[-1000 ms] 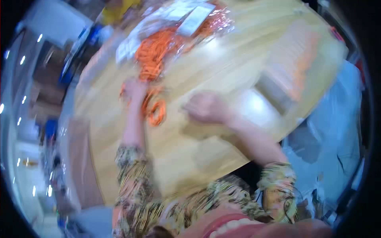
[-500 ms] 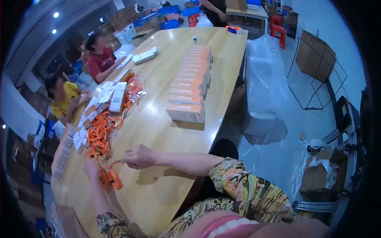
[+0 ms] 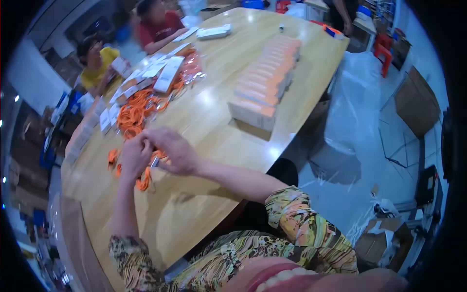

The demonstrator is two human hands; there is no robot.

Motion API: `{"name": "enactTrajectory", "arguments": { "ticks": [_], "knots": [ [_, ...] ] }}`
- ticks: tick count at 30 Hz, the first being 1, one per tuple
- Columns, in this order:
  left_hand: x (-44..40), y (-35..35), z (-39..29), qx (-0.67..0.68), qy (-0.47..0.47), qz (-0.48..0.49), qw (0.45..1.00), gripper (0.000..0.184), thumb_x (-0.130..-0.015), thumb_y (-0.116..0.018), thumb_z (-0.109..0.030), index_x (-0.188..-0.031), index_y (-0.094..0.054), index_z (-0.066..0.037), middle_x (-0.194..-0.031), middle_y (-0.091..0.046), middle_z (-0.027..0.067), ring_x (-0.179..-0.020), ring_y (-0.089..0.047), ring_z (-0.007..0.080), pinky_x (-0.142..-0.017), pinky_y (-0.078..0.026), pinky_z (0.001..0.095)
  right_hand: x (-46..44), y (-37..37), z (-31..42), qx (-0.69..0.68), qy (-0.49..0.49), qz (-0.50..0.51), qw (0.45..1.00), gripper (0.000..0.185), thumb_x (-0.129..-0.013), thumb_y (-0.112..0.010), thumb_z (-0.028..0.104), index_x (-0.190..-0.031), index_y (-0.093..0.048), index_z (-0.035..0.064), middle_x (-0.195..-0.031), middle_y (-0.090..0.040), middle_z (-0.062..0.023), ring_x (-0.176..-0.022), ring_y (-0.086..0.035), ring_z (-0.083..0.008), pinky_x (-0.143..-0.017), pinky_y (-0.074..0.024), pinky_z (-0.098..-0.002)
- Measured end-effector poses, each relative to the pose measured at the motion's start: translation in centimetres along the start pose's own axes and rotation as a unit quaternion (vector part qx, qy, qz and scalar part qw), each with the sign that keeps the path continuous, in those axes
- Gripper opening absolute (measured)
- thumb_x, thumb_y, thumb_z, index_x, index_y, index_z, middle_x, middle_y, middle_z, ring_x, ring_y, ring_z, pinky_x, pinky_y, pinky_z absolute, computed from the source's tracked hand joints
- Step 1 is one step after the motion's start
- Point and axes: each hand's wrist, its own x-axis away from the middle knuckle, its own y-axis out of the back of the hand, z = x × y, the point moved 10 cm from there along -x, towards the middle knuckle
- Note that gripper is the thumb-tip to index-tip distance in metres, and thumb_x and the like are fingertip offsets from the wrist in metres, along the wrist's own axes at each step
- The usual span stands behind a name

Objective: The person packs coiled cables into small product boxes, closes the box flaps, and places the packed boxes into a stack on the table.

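on the table [image 3: 219,146]: one row of boxes [image 3: 255,107], upright and close-packed, likely to save space; one heap of orange cords [image 3: 134,114], just beyond your hands, likely for easy reach. your right hand [image 3: 179,152]: fingers bent, grip unclear. your left hand [image 3: 134,158]: fingers curled shut, seemingly on an orange cord [image 3: 143,183] beneath, perhaps to steady it. one silvery tip [image 3: 155,161], between both hands.

Our left hand [image 3: 136,155] and right hand [image 3: 175,150] met out front, fingers curled and touching at the fingertips. Left forearm [image 3: 125,204] ran nearly straight out; right forearm [image 3: 236,179] angled in from the right. Both patterned sleeves [image 3: 311,221] ended near the elbows.
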Motion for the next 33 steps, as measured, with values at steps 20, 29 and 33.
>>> {"name": "enactTrajectory", "arguments": {
  "ticks": [20,29,33],
  "knots": [
    [0.5,-3.6,3.2,0.427,0.189,-0.100,0.879,0.021,-0.098,-0.053,-0.027,-0.102,-0.056,-0.006,-0.071,-0.051,-0.0021,-0.053,-0.039,0.0037,-0.048,-0.035,0.0186,4.9,-4.0,-9.5,-0.428,-0.411,0.012,0.805,0.042,-0.091,-0.066,0.019,-0.126,-0.052,0.0003,-0.110,-0.063,-0.0102,-0.094,-0.061,-0.0163,-0.083,-0.0489,-0.0280],
    [1.7,-6.0,-0.7,0.420,0.095,-0.167,0.887,0.025,-0.104,-0.035,-0.021,-0.109,-0.051,-0.003,-0.093,-0.055,0.0063,-0.078,-0.051,0.0089,-0.069,-0.045,0.0226,7.9,-4.5,-11.7,-0.519,-0.517,-0.079,0.676,0.028,-0.087,-0.069,0.012,-0.113,-0.062,0.0021,-0.097,-0.067,-0.0058,-0.080,-0.064,-0.0108,-0.068,-0.0505,-0.0188],
    [1.3,-7.1,1.1,0.369,0.041,-0.178,0.911,0.022,-0.103,-0.039,-0.020,-0.111,-0.050,-0.003,-0.097,-0.056,0.0064,-0.081,-0.052,0.0096,-0.072,-0.045,0.0225,8.4,-4.9,-12.2,-0.487,-0.548,-0.061,0.678,0.027,-0.088,-0.067,0.011,-0.113,-0.062,0.0014,-0.093,-0.068,-0.0051,-0.080,-0.064,-0.0114,-0.068,-0.0509,-0.0199]
  ]
}}
